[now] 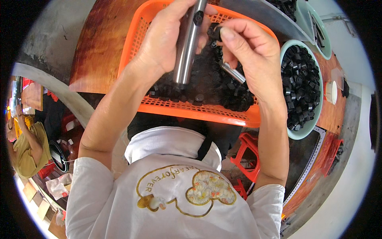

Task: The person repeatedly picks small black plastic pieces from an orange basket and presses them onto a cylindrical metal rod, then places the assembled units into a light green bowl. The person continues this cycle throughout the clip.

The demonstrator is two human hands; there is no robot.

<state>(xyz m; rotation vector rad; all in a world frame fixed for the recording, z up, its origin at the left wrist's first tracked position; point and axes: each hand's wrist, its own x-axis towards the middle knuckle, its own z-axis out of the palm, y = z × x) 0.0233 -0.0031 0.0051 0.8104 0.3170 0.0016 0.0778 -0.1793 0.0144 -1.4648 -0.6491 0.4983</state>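
Observation:
My left hand (161, 42) is closed round a shiny metal tube (185, 59), which stands nearly upright above the basket. A black knob-like piece (198, 18) sits on the tube's side near its upper part. Close to its right, my right hand (256, 49) pinches a small black part (217, 33) between thumb and forefinger. A short metal rod (234, 73) sticks out below the curled fingers of that same hand. Beneath both hands is an orange perforated plastic basket (234, 118), with many small black parts (234, 95) heaped inside, mostly to the right.
A pale green bowl (321, 85) full of black plastic pieces stands right of the basket on a wooden table (93, 51). Behind it is another pale green bowl (327, 47). A white-and-red tub (331, 92) stands farther right. A red stool (247, 157) is below. Another person (32, 153) is at far left.

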